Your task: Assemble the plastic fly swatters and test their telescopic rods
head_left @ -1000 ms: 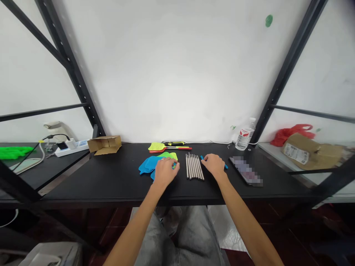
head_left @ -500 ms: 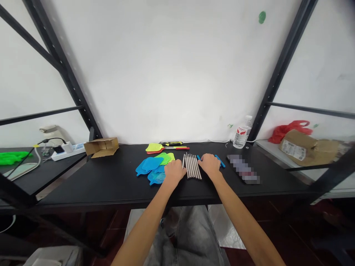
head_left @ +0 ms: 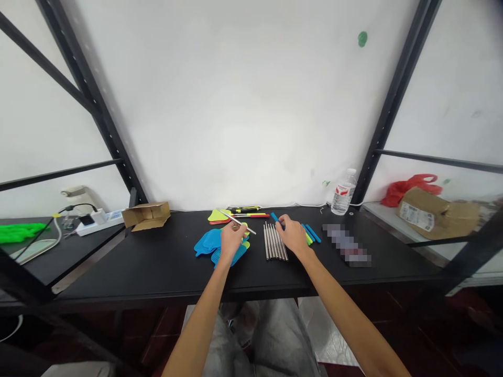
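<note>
My left hand [head_left: 231,240] is closed on a thin metal rod [head_left: 247,227], which it holds at a slant above the blue leaf-shaped mesh swatter heads [head_left: 207,242]. In my right hand [head_left: 291,233], closed, is a blue tube-like handle [head_left: 274,217] whose end sticks out past the fingers. Between the hands lies a row of several metal rods [head_left: 272,242], side by side on the black table. To the right of my right hand are more blue handles [head_left: 313,233] and a yellow-green handle [head_left: 309,238]. Yellow-green mesh shows partly behind my left hand.
Assembled yellow and red fly swatters [head_left: 255,215] lie at the back by the wall. An open cardboard box [head_left: 146,215] stands back left. A water bottle [head_left: 343,193] stands back right, with a blurred-out flat object [head_left: 348,245] in front of it.
My left hand has lifted a metal rod off the row and moved it left, over the swatter heads. My right hand has raised a blue handle and turned it inward.
</note>
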A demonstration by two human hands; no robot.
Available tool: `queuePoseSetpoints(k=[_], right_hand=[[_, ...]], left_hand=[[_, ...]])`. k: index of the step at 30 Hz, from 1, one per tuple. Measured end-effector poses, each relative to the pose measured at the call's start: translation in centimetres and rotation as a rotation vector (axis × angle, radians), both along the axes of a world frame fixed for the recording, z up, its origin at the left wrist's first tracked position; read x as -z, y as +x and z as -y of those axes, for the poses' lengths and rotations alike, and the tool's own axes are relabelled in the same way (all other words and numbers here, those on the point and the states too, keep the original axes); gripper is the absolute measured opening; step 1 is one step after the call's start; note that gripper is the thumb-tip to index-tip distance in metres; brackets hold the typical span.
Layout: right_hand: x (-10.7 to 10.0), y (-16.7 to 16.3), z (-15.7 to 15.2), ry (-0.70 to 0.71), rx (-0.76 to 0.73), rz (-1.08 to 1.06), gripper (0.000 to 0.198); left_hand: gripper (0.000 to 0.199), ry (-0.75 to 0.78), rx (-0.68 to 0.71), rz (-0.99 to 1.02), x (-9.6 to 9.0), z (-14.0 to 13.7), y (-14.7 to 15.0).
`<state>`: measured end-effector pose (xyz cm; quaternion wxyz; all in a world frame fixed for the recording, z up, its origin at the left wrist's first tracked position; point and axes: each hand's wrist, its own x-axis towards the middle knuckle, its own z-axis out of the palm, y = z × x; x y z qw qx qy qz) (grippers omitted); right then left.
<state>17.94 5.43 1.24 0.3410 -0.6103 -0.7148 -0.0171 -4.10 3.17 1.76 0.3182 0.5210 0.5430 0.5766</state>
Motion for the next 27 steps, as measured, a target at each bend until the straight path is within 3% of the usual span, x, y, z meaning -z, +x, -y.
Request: queuePoseSetpoints(k=[4,9,27], right_hand=[[-0.6,-1.8,0.0,0.042,-0.251,0.044,0.018],[-0.5,-3.4,0.2,0.062,-0.449,-0.106,0.020],[0.1,-2.7,0.9,0.085,-0.499,-0.192,0.024]], left_hand=[[0.023,0.121,-0.003,0.211,0.3,-0.1,-0.9],[0.030,0.219,-0.012,0.372,0.6,0.1,-1.4],[0.038,0.200,0.082,0.376,0.6,0.8,-1.4]])
